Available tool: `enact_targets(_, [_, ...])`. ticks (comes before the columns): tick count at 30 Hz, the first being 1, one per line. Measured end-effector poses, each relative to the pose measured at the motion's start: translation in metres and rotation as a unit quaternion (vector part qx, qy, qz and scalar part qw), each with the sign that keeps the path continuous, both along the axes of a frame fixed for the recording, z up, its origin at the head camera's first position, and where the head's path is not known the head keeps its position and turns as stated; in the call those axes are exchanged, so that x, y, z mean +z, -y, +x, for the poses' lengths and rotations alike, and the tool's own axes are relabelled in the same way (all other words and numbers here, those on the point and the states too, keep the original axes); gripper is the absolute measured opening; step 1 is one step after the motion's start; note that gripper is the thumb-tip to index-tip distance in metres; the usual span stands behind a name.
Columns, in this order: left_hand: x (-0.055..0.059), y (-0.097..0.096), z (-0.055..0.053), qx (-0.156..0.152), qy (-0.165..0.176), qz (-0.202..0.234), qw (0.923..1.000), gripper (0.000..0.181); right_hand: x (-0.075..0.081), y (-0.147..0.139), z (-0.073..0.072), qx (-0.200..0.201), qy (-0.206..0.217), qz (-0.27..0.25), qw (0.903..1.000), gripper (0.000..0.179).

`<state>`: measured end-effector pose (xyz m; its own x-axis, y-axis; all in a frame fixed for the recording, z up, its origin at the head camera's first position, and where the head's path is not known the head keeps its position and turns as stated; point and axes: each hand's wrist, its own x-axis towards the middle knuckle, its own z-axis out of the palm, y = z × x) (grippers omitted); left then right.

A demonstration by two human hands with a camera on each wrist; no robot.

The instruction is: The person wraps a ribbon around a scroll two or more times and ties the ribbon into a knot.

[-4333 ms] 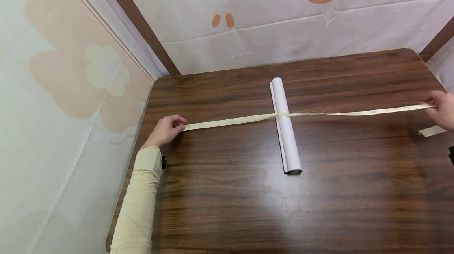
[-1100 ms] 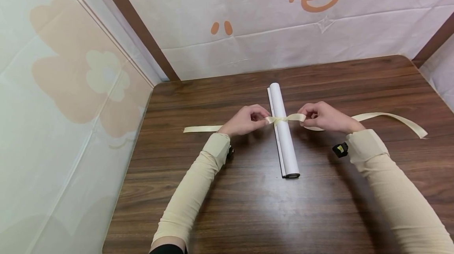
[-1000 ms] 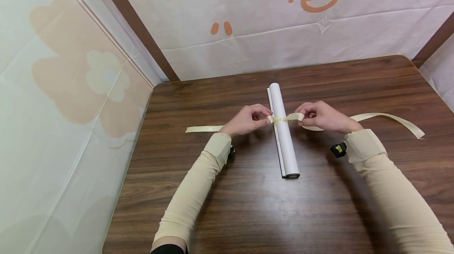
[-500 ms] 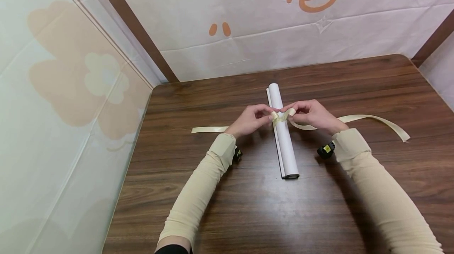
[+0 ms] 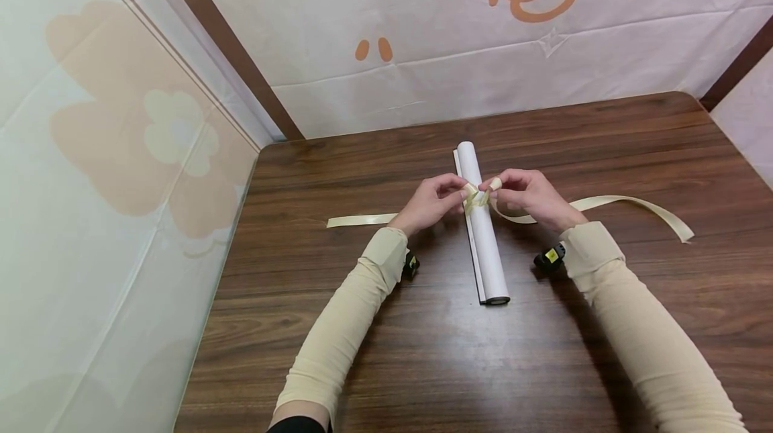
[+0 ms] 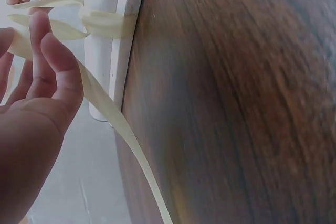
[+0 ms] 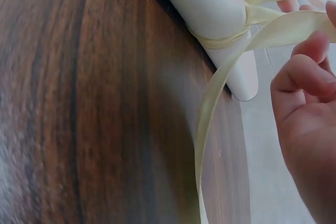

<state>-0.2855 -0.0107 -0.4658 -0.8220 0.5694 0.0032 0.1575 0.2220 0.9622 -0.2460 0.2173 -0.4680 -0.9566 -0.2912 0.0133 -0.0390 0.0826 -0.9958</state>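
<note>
A white paper roll (image 5: 489, 255) lies lengthwise on the wooden table, with a cream ribbon (image 5: 641, 203) wrapped round its middle. My left hand (image 5: 427, 205) pinches a loop of the ribbon just left of the crossing. On the other side my right hand (image 5: 534, 198) pinches a second loop, the two sets of fingertips close together above the roll. In the left wrist view, the ribbon band (image 6: 107, 24) circles the roll and a tail runs down past the hand. The right wrist view shows the ribbon (image 7: 278, 30) arching out of the right fingers.
One ribbon tail lies flat to the left, and a longer one curves away to the right on the brown table (image 5: 362, 366). A printed white cloth (image 5: 453, 70) hangs behind the table, another at the left. Small black devices sit at both wrists.
From holding the ribbon stretched wide, both hands have come in to the roll and pinched loops. Over the last second the loops have moved closer together and up, drawing the tails inward.
</note>
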Motion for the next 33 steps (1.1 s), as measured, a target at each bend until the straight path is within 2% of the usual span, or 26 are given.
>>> enact_targets(5, [-0.002,0.001,-0.001,0.007,0.004,0.000,1.0000,0.021,0.000,-0.004,0.001,0.009,0.004,0.020,0.9998,0.007])
enact_targets(8, [-0.003,0.003,0.000,0.008,-0.001,-0.005,1.0000,0.021,0.001,-0.011,0.004,0.016,0.001,0.068,0.9976,0.007])
enact_targets(10, [-0.002,0.005,0.001,0.009,-0.012,-0.014,0.9998,0.020,0.003,-0.016,0.007,0.025,-0.006,0.117,0.9928,0.008])
enact_targets(13, [-0.001,0.009,0.002,0.010,-0.026,-0.027,0.9992,0.019,0.007,-0.025,0.013,0.040,-0.012,0.193,0.9804,0.008])
enact_targets(17, [0.000,0.012,0.004,0.000,-0.033,-0.026,0.9991,0.017,0.010,-0.036,0.021,0.056,-0.006,0.242,0.9685,0.013])
enact_targets(21, [-0.001,0.010,0.005,-0.017,-0.042,-0.016,0.9989,0.013,0.014,-0.046,0.028,0.048,-0.012,0.243,0.9688,0.019])
enact_targets(24, [-0.002,0.007,0.005,-0.016,-0.062,-0.026,0.9976,0.012,0.016,-0.051,0.031,0.037,-0.019,0.233,0.9716,0.021])
enact_targets(33, [-0.007,-0.002,0.006,0.047,-0.138,-0.055,0.9879,0.015,0.016,-0.058,0.037,0.015,-0.026,0.263,0.9645,0.021])
